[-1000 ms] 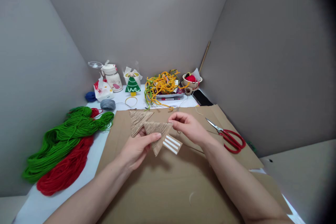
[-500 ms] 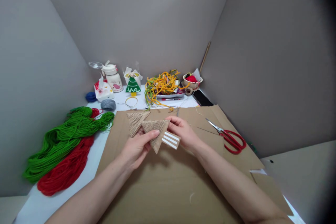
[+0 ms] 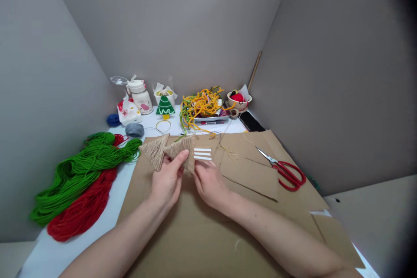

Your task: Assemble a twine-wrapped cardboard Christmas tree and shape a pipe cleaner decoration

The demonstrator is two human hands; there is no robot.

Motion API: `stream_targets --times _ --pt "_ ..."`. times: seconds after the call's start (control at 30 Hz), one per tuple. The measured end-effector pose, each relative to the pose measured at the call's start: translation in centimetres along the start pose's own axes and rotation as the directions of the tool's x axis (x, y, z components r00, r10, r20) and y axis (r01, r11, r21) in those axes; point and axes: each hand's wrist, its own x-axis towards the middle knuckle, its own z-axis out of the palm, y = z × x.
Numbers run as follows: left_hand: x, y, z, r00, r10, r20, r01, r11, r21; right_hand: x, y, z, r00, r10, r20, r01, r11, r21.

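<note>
My left hand (image 3: 165, 184) grips a tree-shaped cardboard piece, thumb pressed on its face. Two twine-wrapped triangles make up its visible length: one at the left (image 3: 153, 151), overlapped by a second in the middle (image 3: 181, 146). At its right end sits a tab with white stripes (image 3: 202, 153). My right hand (image 3: 211, 184) pinches the lower right of the piece, by the base of the second triangle and the tab; its fingertips are partly hidden. Both hands are above a large cardboard sheet (image 3: 182, 243).
Red-handled scissors (image 3: 289, 176) lie at the right. Green yarn (image 3: 78, 169) and red yarn (image 3: 81, 206) are heaped at the left. Along the back stand a white bottle (image 3: 141, 97), a small green tree (image 3: 165, 106), a tray of orange yarn (image 3: 208, 104) and a bowl (image 3: 239, 100).
The wrapped piece has moved left and turned so its striped tab points straight right. My right hand has shifted left and down, from the triangle's upper corner to its lower edge.
</note>
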Motion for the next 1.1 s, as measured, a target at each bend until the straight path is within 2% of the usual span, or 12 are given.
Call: stream_targets --times 0.23,0.4,0.53,0.8,1.1 --pt "0.4 0.0 0.1 0.994 0.089 -0.059 -0.088 0.996 0.020 -0.5 -1.3 0.4 0.989 -0.101 0.108 0.122 0.971 -0.205" --pt "0.7 -0.1 -0.1 0.989 0.121 -0.091 -0.114 0.991 0.075 -0.9 -2.2 -0.1 0.983 -0.169 0.075 0.182 0.961 -0.208" --pt "0.9 0.1 -0.3 0.985 0.131 -0.114 -0.120 0.988 0.099 -0.9 -2.1 -1.0 0.986 -0.162 0.032 0.165 0.961 -0.222" --pt "1.5 0.3 -0.6 0.992 0.122 -0.034 -0.119 0.989 0.085 -0.3 -1.6 -3.6 0.990 -0.138 -0.003 0.133 0.958 -0.255" --pt "1.8 0.8 -0.8 0.994 0.063 -0.084 -0.059 0.997 0.052 -0.7 -2.2 -3.3 0.967 -0.252 0.032 0.251 0.928 -0.276"
